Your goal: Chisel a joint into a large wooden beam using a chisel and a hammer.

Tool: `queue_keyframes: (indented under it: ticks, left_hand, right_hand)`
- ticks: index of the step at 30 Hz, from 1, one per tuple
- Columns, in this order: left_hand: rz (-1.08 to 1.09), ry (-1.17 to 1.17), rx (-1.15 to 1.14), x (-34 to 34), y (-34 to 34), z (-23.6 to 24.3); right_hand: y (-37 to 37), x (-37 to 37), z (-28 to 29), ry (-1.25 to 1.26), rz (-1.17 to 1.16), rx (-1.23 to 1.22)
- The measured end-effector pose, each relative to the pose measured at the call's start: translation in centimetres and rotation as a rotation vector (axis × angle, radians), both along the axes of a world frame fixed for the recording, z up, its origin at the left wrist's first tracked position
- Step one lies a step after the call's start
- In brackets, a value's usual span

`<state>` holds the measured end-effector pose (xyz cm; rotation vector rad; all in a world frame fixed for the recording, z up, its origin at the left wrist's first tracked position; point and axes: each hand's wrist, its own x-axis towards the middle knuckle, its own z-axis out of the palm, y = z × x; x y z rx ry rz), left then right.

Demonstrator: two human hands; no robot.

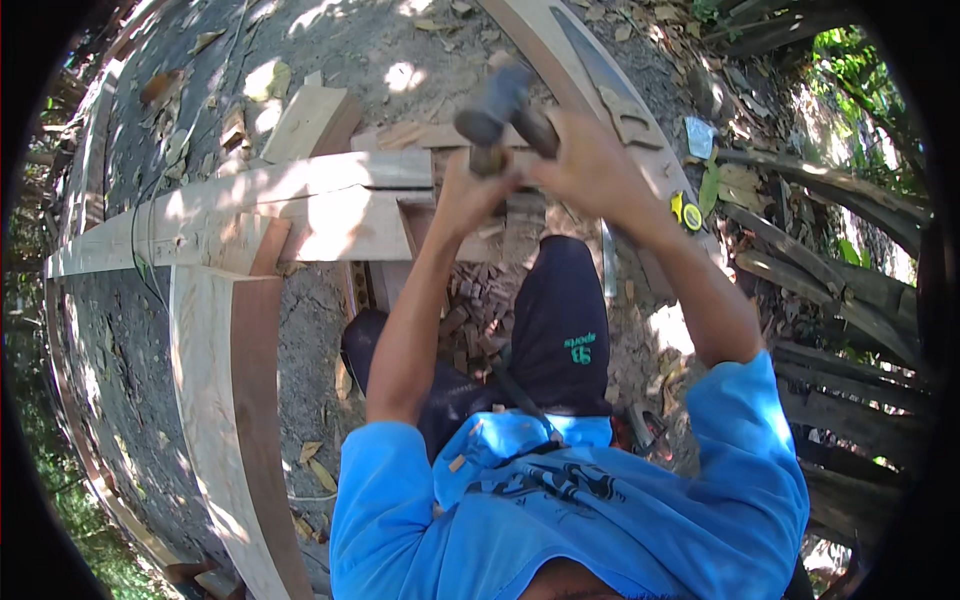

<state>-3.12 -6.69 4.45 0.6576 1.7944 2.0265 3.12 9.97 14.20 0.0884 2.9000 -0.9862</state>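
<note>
My right hand (578, 168) is closed round the handle of a hammer, its dark, motion-smeared head (493, 106) raised just above my left hand. The left hand (470, 195) wraps round what looks like a chisel, of which only the brownish handle end (487, 160) shows; its blade is hidden. Both hands are over a long pale timber beam (345, 225) that runs in from the left. Near my left wrist the beam has a cut notch (420, 222). Between my legs, small wood chips (475, 305) lie heaped on the ground.
A handsaw (600, 75) rests on a curved timber (545, 45) at the far right, with a yellow tape measure (687, 211) beside it. On the left, another thick beam (225, 400) meets the long one. Stacked logs (840, 260) line the right side.
</note>
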Motion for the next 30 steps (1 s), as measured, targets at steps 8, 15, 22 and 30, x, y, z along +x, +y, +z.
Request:
queue_keyframes:
  ticks: [8, 15, 22, 30]
  left_hand:
    - [0.653, -0.138, 0.295, 5.7, -0.1, -2.8]
    - [0.351, -0.258, 0.038, 12.1, -13.2, -2.3]
    - [0.033, -0.337, -1.048, 14.6, -17.6, 0.8]
    - [0.303, -0.634, -1.103, 16.0, -21.1, -5.3]
  right_hand:
    - [-1.2, 12.9, -7.2, -0.337, -0.441, -0.586]
    - [-1.9, 19.6, -12.6, -0.582, -0.526, -0.555]
    - [-1.8, 17.0, -14.1, -0.451, -0.464, -0.753]
    - [-1.2, 15.1, -13.9, -0.606, -0.485, -0.733]
